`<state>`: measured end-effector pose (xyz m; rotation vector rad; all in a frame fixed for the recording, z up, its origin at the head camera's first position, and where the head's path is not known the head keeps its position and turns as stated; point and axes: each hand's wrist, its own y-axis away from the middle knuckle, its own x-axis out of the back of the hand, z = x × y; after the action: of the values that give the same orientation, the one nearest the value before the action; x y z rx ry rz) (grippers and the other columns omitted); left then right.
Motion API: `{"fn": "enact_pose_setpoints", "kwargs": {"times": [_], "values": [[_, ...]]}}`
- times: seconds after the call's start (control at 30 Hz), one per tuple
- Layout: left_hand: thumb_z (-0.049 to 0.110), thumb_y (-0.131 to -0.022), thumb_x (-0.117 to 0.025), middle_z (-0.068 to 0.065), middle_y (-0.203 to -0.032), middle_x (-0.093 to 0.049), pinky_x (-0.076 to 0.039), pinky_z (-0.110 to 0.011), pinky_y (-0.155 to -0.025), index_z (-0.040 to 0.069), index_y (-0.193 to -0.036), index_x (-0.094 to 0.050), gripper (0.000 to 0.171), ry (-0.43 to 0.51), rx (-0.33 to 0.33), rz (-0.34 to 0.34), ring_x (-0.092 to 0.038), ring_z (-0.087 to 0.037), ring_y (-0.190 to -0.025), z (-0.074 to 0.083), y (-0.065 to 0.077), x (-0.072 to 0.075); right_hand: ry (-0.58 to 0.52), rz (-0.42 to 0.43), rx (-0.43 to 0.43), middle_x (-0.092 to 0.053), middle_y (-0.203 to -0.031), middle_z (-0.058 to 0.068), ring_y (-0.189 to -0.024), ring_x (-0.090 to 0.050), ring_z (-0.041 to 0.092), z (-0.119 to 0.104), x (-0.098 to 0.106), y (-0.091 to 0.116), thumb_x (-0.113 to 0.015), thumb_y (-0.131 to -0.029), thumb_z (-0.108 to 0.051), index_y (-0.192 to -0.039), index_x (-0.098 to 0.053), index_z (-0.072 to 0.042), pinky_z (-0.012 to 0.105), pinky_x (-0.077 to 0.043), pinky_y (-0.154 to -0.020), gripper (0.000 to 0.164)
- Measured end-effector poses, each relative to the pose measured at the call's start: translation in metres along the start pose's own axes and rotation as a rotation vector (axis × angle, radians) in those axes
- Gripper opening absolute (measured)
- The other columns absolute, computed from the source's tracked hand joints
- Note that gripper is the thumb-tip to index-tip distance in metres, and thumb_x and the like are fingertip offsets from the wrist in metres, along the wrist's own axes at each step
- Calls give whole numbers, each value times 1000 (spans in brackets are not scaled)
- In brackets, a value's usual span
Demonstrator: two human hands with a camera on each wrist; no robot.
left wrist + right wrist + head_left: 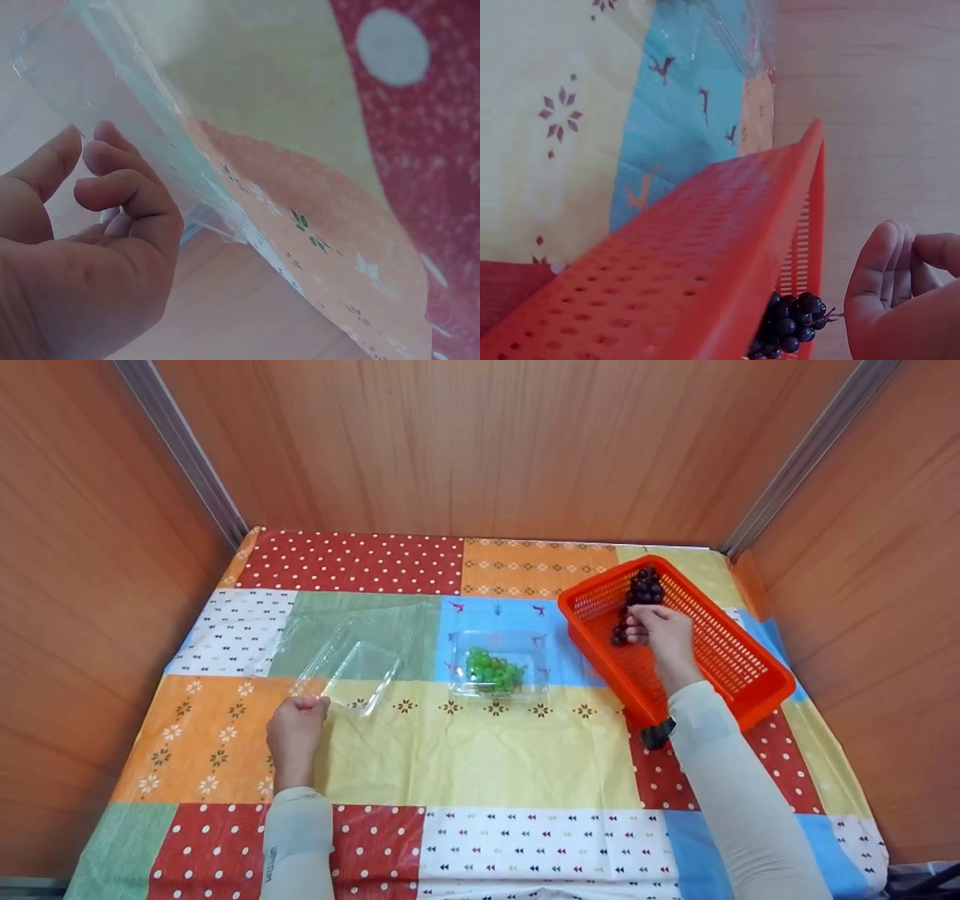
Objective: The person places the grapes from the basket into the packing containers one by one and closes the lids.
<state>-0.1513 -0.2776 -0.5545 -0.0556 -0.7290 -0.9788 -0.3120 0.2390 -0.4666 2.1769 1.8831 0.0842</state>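
My left hand (298,739) pinches the near corner of a clear plastic container (364,671) on the left of the cloth. In the left wrist view, the thumb and fingertips (105,131) meet at its thin edge. My right hand (664,637) reaches over the red-orange basket (750,656) and pinches the stem of a bunch of dark grapes (645,587). The right wrist view shows the dark grapes (791,322) partly behind the basket wall, their stem running to the fingers. Between the hands, a clear plastic box (536,690) holds a small bunch of green grapes (493,671).
A patchwork tablecloth (480,757) covers the table. Wood-grain panels (450,450) enclose it at the back and both sides. The basket stands at an angle on the right, its perforated walls rising around the dark grapes.
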Motion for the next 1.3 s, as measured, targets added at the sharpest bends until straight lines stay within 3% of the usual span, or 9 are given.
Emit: {"fn": "enact_pose_setpoints", "kwargs": {"times": [0.2,0.43,0.57,0.7,0.83,1.03,1.3], "values": [[38,-101,-55,-11,-96,-67,-39,-30,-71,5,-101,-67,35,52,50,-67,-53,-20,-77,-1,-11,3,12,60,-21,-70,-86,9,-70,-66,18,-22,3,-12,-67,-95,-16,-104,-74,-4,28,-59,-76,16],[32,-99,-58,-7,-84,-67,-38,-29,-64,5,-89,-67,30,76,20,-52,-50,-16,-69,-1,-17,2,-49,168,-41,-72,-92,12,-76,-68,19,-37,10,-35,-73,-90,-13,-99,-75,-5,29,-58,-84,12],[31,-98,-58,-6,-79,-65,-38,-28,-62,6,-84,-66,30,74,2,-39,-48,-16,-67,-2,-17,2,-75,225,-14,-71,-95,13,-76,-69,19,-33,13,-52,-74,-89,-9,-97,-76,-4,28,-58,-84,10],[30,-98,-59,-5,-76,-64,-38,-30,-64,5,-82,-66,30,72,-3,-29,-48,-17,-68,-5,-16,1,-33,276,-5,-70,-101,12,-81,-69,18,-25,15,-65,-73,-89,-10,-98,-76,-5,28,-57,-85,11],[31,-100,-57,-2,-74,-59,-40,-29,-65,5,-87,-64,31,101,21,-63,-50,-19,-71,-5,-16,1,11,325,-2,-70,-107,12,-82,-70,16,-20,16,-76,-74,-89,-12,-98,-76,-8,28,-56,-88,10],[31,-101,-55,-4,-78,-60,-41,-29,-67,7,-89,-64,29,120,60,-80,-52,-19,-73,-5,-17,3,-17,336,-17,-70,-108,11,-91,-70,19,-21,17,-89,-75,-87,-16,-101,-77,-9,29,-54,-92,15],[31,-101,-55,-2,-72,-57,-41,-29,-67,7,-87,-65,30,119,34,-86,-53,-19,-71,-6,-18,1,37,346,-50,-69,-109,5,-99,-68,19,-22,15,-102,-74,-88,-19,-116,-74,-10,27,-53,-92,29]]}}
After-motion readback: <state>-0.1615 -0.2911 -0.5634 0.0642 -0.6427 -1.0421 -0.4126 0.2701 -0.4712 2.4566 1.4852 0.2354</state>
